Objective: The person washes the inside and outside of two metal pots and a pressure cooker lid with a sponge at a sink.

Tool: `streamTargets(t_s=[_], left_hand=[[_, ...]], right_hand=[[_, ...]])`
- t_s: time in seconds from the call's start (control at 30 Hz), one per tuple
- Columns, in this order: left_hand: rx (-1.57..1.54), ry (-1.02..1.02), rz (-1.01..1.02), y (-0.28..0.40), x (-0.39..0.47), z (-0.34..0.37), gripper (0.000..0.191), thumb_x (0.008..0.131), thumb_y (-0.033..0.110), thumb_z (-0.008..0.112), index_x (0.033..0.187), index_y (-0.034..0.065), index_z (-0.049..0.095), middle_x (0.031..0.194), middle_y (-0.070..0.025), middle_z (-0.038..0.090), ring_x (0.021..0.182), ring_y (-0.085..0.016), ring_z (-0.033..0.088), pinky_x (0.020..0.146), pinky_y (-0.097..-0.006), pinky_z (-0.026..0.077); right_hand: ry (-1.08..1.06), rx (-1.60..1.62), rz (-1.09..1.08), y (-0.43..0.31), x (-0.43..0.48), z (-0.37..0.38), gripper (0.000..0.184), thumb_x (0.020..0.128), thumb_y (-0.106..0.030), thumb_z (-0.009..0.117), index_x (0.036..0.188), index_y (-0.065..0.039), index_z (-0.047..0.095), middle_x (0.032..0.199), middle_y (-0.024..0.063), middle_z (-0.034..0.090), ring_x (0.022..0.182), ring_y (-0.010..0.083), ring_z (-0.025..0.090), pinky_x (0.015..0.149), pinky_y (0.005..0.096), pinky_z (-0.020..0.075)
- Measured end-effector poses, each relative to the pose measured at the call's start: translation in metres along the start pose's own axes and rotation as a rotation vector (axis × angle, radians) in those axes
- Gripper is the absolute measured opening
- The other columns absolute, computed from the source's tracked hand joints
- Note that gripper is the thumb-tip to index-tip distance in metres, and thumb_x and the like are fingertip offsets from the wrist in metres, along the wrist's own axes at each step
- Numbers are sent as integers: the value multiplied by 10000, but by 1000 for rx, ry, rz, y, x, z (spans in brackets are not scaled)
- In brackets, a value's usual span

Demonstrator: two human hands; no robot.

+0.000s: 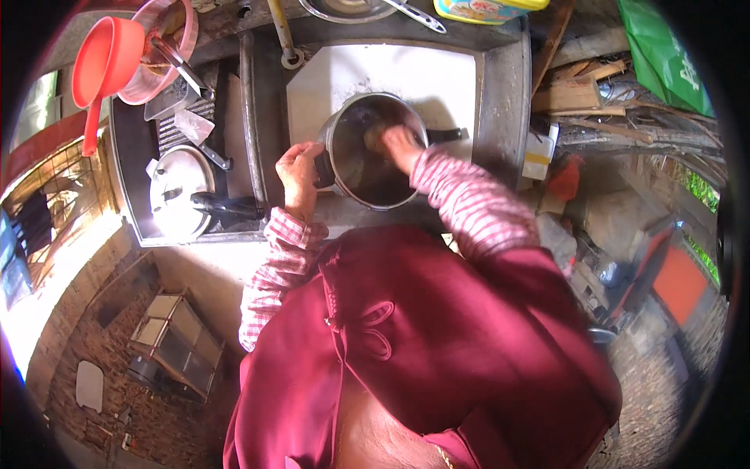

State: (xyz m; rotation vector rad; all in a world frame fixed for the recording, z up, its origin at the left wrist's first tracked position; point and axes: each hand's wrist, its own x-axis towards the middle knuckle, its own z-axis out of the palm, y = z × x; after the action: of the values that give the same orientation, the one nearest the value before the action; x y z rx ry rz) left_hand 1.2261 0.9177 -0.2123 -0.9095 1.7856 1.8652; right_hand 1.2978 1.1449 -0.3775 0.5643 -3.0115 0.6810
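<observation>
A deep metal pot (379,202), likely a pressure cooker body, stands in a pale sink basin (328,70). On its left side, my left hand (299,176) grips the short dark side handle. My right hand (401,146) reaches inside the pot, blurred, against a yellowish scrubber or pad (375,139) that is hard to make out. The pot's long dark handle (448,135) points right. A shiny pressure cooker lid (181,187) with a black handle lies on the ribbed drainboard at the left.
Left of the basin are a red plastic dipper (108,61), a pink basket (186,53), a knife (215,157) and a small clear tray (170,99). A metal bowl (345,9) and a yellow tub (489,9) sit beyond the basin. Firewood (574,97) is stacked at the right.
</observation>
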Motion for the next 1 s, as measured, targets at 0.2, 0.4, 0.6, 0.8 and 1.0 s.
streamTargets(t_s=[0.2,0.4,0.6,0.8,1.0], left_hand=[[-1,-23,-5,4,2,5,26,739,74,656,739,51,644,533,57,491,409,-25,348,376,-188,248],[-37,36,-23,-4,1,1,25,743,73,653,751,49,653,521,57,472,397,-30,340,369,-191,248],[-33,11,-25,-9,5,-4,28,745,70,652,759,47,652,521,56,465,395,-35,341,366,-195,249],[-29,45,-28,-5,-3,-4,36,749,74,650,772,47,655,533,55,467,392,-41,335,372,-197,240],[-82,54,-26,-6,-2,-11,54,745,71,640,792,51,657,529,43,465,416,-57,355,405,-207,265]], right_hand=[[71,625,764,-86,43,55,279,867,-269,501,750,-61,645,752,111,655,653,232,628,574,404,472],[60,451,900,-15,83,-66,302,843,-253,548,655,-30,626,636,105,621,573,176,569,545,340,439],[-95,685,825,-58,30,-37,325,856,-340,551,773,-42,652,757,201,610,669,360,595,591,406,448],[291,1076,610,-80,109,-90,368,911,-307,526,642,-75,624,598,78,613,560,122,592,522,271,460],[315,541,859,-17,59,-21,449,894,-399,462,724,-20,633,705,189,611,604,305,597,529,410,421]])
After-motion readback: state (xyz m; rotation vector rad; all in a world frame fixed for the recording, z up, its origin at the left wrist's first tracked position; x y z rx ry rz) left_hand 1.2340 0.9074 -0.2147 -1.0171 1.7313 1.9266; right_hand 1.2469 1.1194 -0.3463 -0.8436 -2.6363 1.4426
